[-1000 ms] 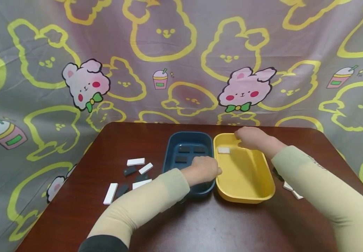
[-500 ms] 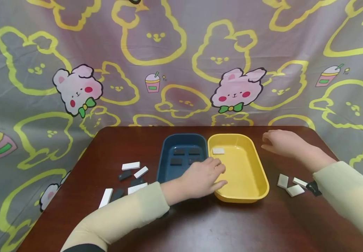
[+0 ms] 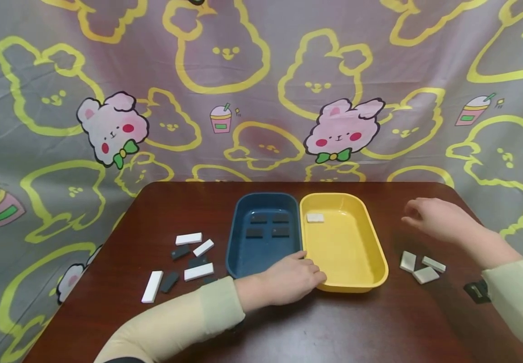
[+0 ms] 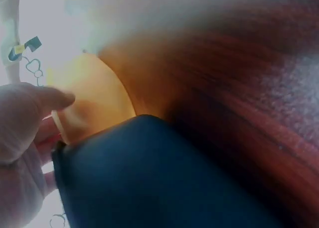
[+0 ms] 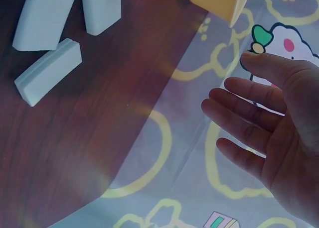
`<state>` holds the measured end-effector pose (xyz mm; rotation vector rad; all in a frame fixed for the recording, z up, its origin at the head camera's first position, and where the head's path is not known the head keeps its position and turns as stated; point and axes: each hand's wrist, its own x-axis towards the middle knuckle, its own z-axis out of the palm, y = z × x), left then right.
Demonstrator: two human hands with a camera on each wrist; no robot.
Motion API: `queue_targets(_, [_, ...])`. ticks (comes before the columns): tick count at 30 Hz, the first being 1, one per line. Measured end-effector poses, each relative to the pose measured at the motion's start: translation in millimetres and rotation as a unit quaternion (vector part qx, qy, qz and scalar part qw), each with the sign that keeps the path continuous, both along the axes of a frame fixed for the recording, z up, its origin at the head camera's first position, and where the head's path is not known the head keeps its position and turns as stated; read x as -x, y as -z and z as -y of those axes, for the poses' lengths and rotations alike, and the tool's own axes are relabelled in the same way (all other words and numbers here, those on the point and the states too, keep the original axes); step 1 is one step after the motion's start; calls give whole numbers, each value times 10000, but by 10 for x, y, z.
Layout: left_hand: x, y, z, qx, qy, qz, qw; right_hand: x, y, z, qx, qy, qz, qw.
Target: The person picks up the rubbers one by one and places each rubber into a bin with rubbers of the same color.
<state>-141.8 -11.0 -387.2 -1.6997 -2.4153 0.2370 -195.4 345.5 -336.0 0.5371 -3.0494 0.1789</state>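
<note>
— What lies farthest left on the table [image 3: 334, 330]?

— Several white blocks [image 3: 199, 271] and dark blocks [image 3: 169, 281], scattered at different angles, some just beside one another.

— And to the right of those?

— The blue tray [image 3: 268, 257]. Four dark pieces [image 3: 281, 232] lie flat in its far half, in two rows of two.

— Where's the left hand [image 3: 288, 280]?

— At the near end, where the two trays meet. Its grip is loose and holds no block; the thumb stretches out in the left wrist view. Whether the palm touches a rim, I can't tell.

— Next?

— The yellow tray [image 3: 343, 257], right beside the blue one, with a single white piece [image 3: 315, 218] near its far left corner.

— And the right end?

— Three pale blocks [image 3: 426, 275] sit close together on the table. Beyond them the right hand [image 3: 438, 217] hangs in the air, grip released, fingers apart and slightly bent.
</note>
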Motion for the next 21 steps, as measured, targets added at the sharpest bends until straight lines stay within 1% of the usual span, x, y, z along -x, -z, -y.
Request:
queue_targets(4, [22, 11, -8, 16, -30, 94, 9999, -35, 25, -53, 92, 86, -12, 9999])
queue_targets(9, [36, 4, -35, 95, 25, -91, 9999, -51, 54, -166, 243, 230, 2, 9994])
queue_targets(12, [44, -2, -44, 144, -4, -80, 9999, -48, 84, -243, 238, 298, 86, 9992])
queue_targets(16, [51, 6, -44, 121, -36, -6, 9999, -59, 166, -338, 141, 349, 425, 9984])
queue_targets(19, [57, 21, -46, 73, -26, 22, 10000, -99, 259, -392, 100, 418, 838, 9956])
queue_targets(21, [60, 26, -48, 48, -7, 36, 10000, -131, 325, -419, 135, 482, 1178, 9918])
